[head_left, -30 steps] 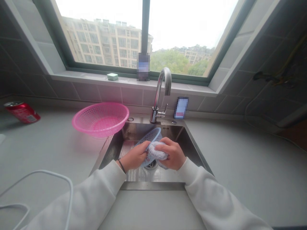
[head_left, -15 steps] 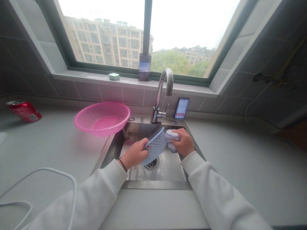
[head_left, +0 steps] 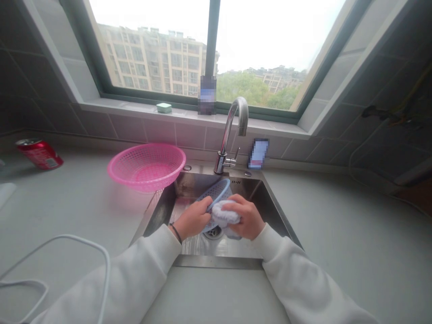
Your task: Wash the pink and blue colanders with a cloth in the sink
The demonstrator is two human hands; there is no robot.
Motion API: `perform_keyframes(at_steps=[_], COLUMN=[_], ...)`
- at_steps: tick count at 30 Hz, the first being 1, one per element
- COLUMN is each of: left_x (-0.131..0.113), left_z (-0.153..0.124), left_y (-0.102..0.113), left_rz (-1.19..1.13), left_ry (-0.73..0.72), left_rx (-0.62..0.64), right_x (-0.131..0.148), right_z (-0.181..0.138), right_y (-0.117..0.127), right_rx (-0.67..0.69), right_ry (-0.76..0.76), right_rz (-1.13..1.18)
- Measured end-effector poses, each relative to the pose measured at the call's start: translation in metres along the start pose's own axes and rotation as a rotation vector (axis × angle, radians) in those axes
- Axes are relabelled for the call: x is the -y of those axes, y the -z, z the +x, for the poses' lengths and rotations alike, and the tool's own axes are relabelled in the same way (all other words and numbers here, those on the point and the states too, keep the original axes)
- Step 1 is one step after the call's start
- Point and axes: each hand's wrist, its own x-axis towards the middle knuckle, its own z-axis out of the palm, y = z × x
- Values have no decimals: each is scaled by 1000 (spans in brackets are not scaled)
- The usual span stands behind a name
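Over the steel sink [head_left: 266, 202], my left hand [head_left: 191, 221] grips the near rim of a small blue plastic basket [head_left: 216, 191], tilted with its open side toward me. My right hand [head_left: 247, 219] is closed on a pale fluffy cloth [head_left: 225, 217] and presses it against the basket. The drain [head_left: 213, 232] shows just below the basket. Both arms wear white sleeves, and a dark band circles my left wrist.
A pink basket [head_left: 147, 165] rests on the counter at the sink's left edge. The chrome tap [head_left: 232, 130] stands behind the sink. A red can [head_left: 39, 154] lies at far left, a white cable [head_left: 60, 252] loops near left, and a green box [head_left: 164, 107] sits on the windowsill.
My right hand with the cloth has come back from the basket's far side to its near face, lower over the drain. The basket has tipped back toward me.
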Motion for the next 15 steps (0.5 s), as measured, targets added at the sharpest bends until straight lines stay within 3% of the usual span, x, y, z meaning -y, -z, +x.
perform_keyframes(at_steps=[4, 6, 9, 11, 15], left_x=[-1, -1, 1, 2, 4], left_z=[0, -1, -1, 0, 1], left_y=[0, -1, -2, -3, -3], left_rz=[-88, -98, -82, -82, -145], left_ry=[9, -13, -50, -62, -15], left_rx=[28, 30, 17, 22, 46], right_x=[-20, -16, 3, 10, -8], right_z=[2, 1, -2, -2, 0], right_y=[11, 11, 5, 1, 6], right_rx=[-186, -187, -61, 11, -121], right_ry=[-253, -208, 14, 75, -161], right_rz=[-208, -232, -115, -58, -108])
